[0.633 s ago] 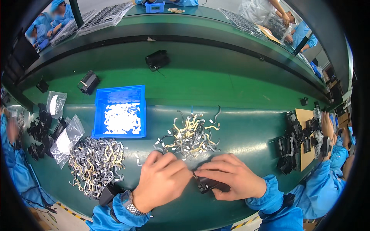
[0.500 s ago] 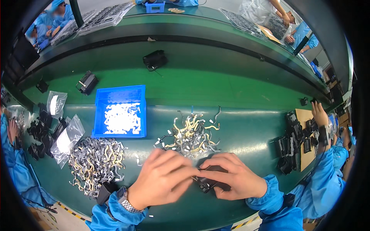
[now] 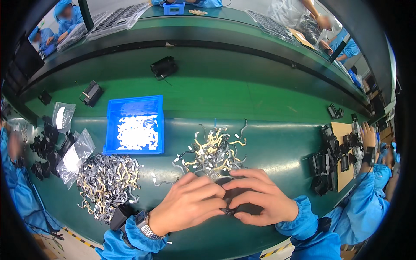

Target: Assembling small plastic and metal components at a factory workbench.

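My right hand (image 3: 266, 199) is curled round a black plastic housing (image 3: 250, 209), thumb below and fingers over its top. My left hand (image 3: 186, 201), with a metal-band watch on its wrist, pinches at the housing's left edge; whatever lies between its fingertips is hidden. Just beyond my hands is a loose pile of short grey and cream cables (image 3: 214, 151) with white connectors. One grey cable (image 3: 165, 182) lies apart, beside my left hand. A larger heap of similar cables (image 3: 108, 184) sits to the left.
A blue bin (image 3: 135, 105) holds small white parts. Clear bags (image 3: 78, 158) and black parts (image 3: 43, 147) lie far left. More black housings (image 3: 323, 167) stand by cardboard (image 3: 342, 177) at right, near a co-worker's hand (image 3: 368, 135). Housings (image 3: 164, 67) ride the green belt (image 3: 242, 95).
My left fingers have closed in against the housing. A grey cable now shows beside my left hand. Housings on the belt have shifted left, and another stands near the co-worker's withdrawn hand.
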The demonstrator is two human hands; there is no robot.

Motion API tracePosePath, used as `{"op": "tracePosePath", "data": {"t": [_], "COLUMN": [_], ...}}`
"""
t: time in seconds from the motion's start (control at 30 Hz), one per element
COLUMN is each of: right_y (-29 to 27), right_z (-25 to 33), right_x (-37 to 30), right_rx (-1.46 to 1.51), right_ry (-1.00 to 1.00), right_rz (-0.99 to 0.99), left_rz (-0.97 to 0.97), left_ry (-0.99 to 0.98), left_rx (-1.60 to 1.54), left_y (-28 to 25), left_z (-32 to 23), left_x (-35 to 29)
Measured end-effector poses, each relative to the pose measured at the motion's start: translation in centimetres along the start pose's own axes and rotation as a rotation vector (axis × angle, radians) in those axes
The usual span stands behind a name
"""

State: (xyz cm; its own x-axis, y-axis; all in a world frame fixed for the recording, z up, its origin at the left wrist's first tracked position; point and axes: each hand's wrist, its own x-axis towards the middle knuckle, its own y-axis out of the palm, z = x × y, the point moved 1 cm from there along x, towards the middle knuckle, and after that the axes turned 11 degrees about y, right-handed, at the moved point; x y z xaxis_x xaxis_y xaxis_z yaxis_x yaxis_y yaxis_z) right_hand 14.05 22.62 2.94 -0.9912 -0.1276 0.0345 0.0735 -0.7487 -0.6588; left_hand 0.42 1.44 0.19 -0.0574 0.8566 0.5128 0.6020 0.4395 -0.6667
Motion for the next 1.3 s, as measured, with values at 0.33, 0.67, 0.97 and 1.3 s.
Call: {"op": "tracePosePath", "data": {"t": [0.33, 0.67, 0.97, 1.3], "right_y": [0.3, 0.8, -0.2, 0.8], "right_z": [-0.1, 0.7, 1.1, -0.3], "right_x": [-0.1, -0.6, -0.3, -0.6], "right_rx": [-0.063, 0.017, -0.156, -0.369], "right_ry": [-0.041, 0.006, -0.155, -0.438], "right_rz": [-0.100, -0.139, -0.126, -0.249], "left_rz": [0.011, -0.034, -0.029, 0.029], "left_ry": [-0.019, 0.037, 0.033, -0.032], "left_rx": [-0.028, -0.045, -0.013, -0.018], "left_y": [-0.3, 0.4, 0.4, -0.5], "left_z": [-0.2, -0.2, -0.2, -0.5], "left_x": [0.2, 0.1, 0.0, -0.1]}}
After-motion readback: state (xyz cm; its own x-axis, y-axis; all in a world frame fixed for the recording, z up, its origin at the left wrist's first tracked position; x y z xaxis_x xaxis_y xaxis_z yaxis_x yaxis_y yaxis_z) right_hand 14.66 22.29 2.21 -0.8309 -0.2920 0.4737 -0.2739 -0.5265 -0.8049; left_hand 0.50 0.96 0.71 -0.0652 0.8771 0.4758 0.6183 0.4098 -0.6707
